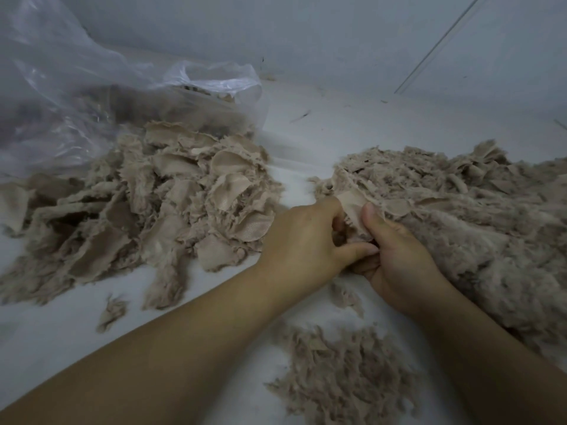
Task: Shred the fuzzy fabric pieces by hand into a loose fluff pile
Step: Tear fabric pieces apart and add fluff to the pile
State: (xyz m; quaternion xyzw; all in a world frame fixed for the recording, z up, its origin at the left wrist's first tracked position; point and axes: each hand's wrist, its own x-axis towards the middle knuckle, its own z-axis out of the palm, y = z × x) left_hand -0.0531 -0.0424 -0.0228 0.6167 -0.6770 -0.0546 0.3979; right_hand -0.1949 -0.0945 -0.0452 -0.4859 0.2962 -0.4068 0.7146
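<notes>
- Fabric piece, beige with a smooth backing and a fuzzy edge, sits pinched between both hands at the near-left edge of the right-hand heap.
- Left hand has a closed grip on the piece: its fingers are curled over the left side of the scrap, knuckles up, thumb pointing right toward the other hand.
- Right hand also has a closed grip on it, thumb pressed on top of the scrap and the other fingers tucked beneath; the two hands touch at the thumbs.
- Right heap of fuzzy beige fabric spreads from the hands to the right edge of the view, and the right wrist rests against it.
- Fluff pile of loose shredded bits lies on the surface between the two forearms, close to the camera.
- Left heap of larger torn pieces, many showing their smooth backing, lies well apart from the hands on the left.
- Small stray tuft lies alone just in front of the left heap.
- Clear plastic bag, crumpled and open, sits behind the left heap with more fabric dimly visible inside it.
- White surface carries everything and meets a pale wall at the back.
</notes>
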